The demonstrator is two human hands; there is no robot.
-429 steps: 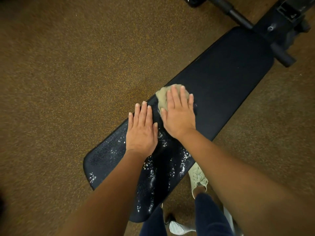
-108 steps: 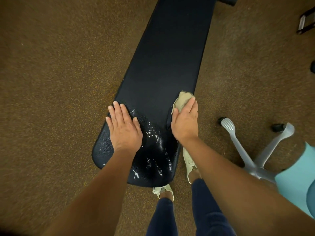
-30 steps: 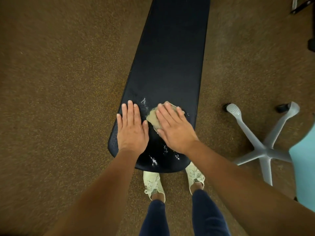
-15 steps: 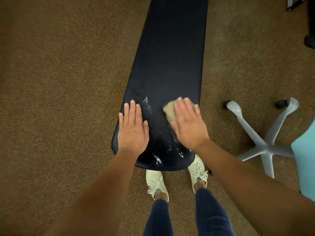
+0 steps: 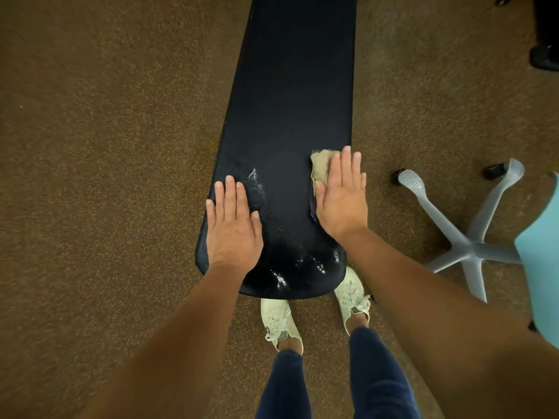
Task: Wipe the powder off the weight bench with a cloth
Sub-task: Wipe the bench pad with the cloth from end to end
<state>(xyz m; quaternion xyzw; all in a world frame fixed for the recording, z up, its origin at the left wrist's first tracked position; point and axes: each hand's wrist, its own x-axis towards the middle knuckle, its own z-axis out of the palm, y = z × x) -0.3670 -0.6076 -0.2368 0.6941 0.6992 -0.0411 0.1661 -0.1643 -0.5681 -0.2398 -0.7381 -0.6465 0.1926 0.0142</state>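
Observation:
A long black padded weight bench (image 5: 295, 86) runs away from me across the floor. White powder (image 5: 314, 263) speckles its near end, with a smaller patch beside my left fingertips. My left hand (image 5: 233, 225) lies flat on the bench's near left edge, fingers together, holding nothing. My right hand (image 5: 341, 195) presses flat on a beige cloth (image 5: 321, 169) at the bench's right edge; most of the cloth is hidden under the palm.
Brown speckled carpet (image 5: 106, 146) surrounds the bench. A grey office-chair star base (image 5: 465, 243) with a light blue seat stands close on the right. My two white shoes (image 5: 281, 322) stand at the bench's near end. Dark equipment sits at the top right corner.
My right hand has slid the cloth from the middle of the bench out to its right edge. The left hand stays planted on the left side.

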